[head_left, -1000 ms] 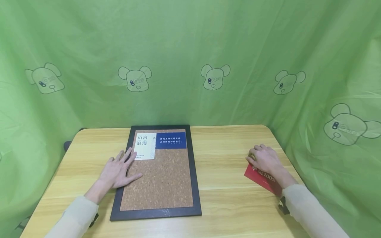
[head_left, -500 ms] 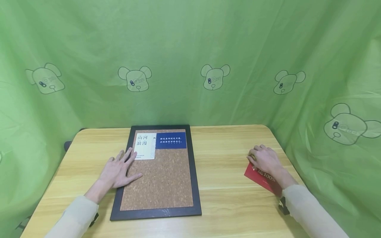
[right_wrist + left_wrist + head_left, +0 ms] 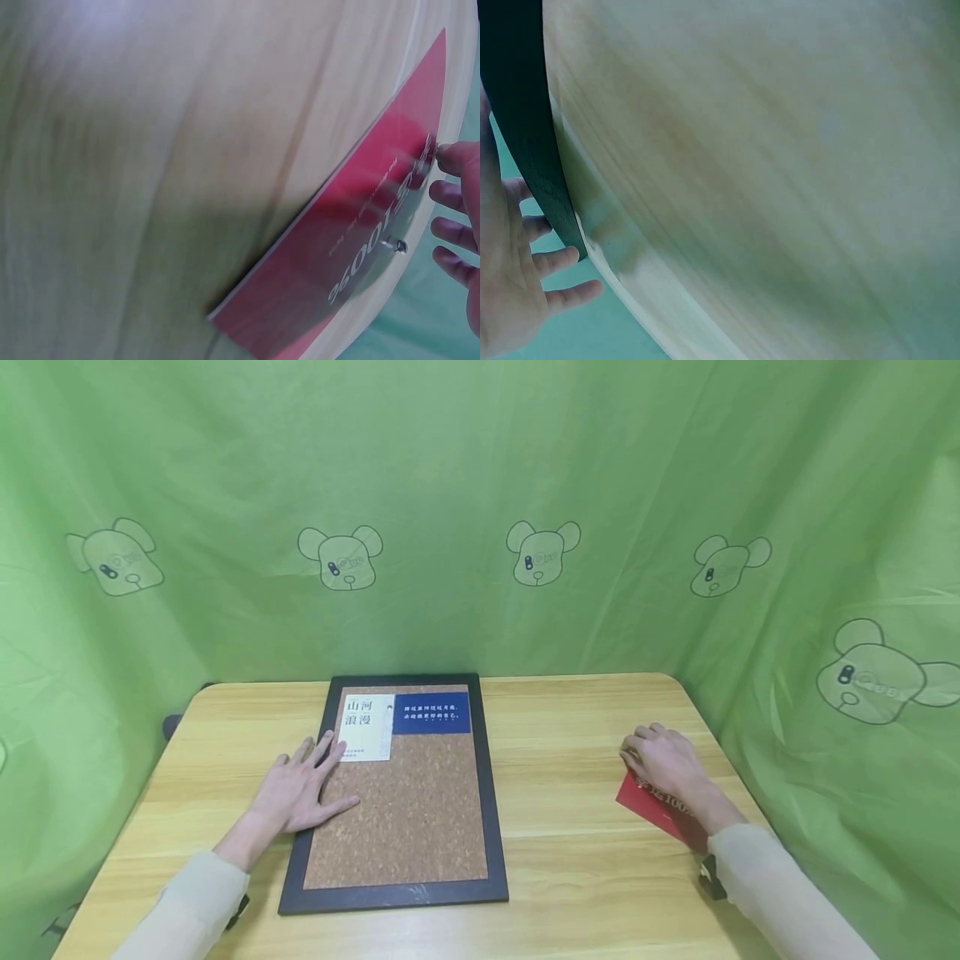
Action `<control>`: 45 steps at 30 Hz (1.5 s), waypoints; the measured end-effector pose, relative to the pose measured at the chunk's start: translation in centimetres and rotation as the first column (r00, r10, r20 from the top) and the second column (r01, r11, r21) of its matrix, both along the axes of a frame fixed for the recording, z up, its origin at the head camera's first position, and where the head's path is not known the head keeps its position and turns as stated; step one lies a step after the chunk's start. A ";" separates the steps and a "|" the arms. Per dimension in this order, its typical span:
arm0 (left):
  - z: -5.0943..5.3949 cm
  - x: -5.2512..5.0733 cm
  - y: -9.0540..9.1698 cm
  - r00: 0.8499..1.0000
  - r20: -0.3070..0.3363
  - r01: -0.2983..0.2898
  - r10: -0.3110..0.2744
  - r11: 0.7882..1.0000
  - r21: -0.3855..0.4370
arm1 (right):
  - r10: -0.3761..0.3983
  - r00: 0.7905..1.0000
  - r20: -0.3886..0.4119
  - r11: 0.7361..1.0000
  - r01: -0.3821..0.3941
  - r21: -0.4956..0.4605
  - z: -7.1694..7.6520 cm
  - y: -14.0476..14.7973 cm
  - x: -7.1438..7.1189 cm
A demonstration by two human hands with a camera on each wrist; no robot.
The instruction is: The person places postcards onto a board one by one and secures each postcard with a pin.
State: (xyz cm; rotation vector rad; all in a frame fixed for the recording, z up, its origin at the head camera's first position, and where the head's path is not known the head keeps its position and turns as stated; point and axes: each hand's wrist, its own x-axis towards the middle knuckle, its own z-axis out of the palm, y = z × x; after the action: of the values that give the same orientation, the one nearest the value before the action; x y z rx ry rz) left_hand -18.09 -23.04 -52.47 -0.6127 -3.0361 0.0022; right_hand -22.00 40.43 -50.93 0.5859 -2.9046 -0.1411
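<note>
The left hand [image 3: 296, 791] lies spread over the left side of the black-framed cork board [image 3: 405, 818]. Its fingertips reach the lower left edge of a white card [image 3: 367, 727]. Beside that card, a dark blue card [image 3: 432, 714] is on the cork. The right hand [image 3: 666, 762] is bent over the upper end of a red card [image 3: 652, 806] on the table. In the right wrist view, a fingertip touches a small dark thing at the edge of the red card [image 3: 322, 240]. Whether it is pinched cannot be told. A small shiny object [image 3: 395, 244] sits near that edge.
The wooden table [image 3: 562, 860] has bare surface between the board and the red card. A green curtain [image 3: 442, 627] with printed bear heads hangs behind the table and along both sides. A dark object [image 3: 171, 725] shows beyond the left edge.
The right hand has shifted very slightly at the red card. The left hand and the cards on the board keep their places.
</note>
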 end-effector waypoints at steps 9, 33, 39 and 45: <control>0.2 0.0 0.1 1.000 -0.002 0.005 -0.005 1.000 -0.004 | 0.060 0.995 -0.079 0.998 -0.062 -0.021 -0.1 -0.6 -0.2; 0.4 0.0 0.0 0.999 -0.032 0.024 -0.022 0.999 0.042 | 0.184 0.952 -0.247 0.978 -0.202 -0.049 0.1 -4.2 -0.8; 0.7 -0.3 0.2 0.998 -0.045 0.039 -0.037 0.998 0.045 | 0.215 0.935 -0.283 0.969 -0.240 -0.055 0.1 -5.4 -1.0; 1.3 -1.1 1.4 0.995 -0.060 0.085 -0.083 0.996 0.033 | 0.226 0.923 -0.311 0.964 -0.259 -0.067 -0.1 -6.6 -1.5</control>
State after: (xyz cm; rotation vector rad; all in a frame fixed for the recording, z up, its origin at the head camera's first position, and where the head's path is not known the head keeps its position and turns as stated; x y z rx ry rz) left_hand -19.19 -21.61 -51.16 -0.7239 -2.9448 -0.0361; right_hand -23.48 33.78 -51.05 0.8211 -2.5046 -0.0364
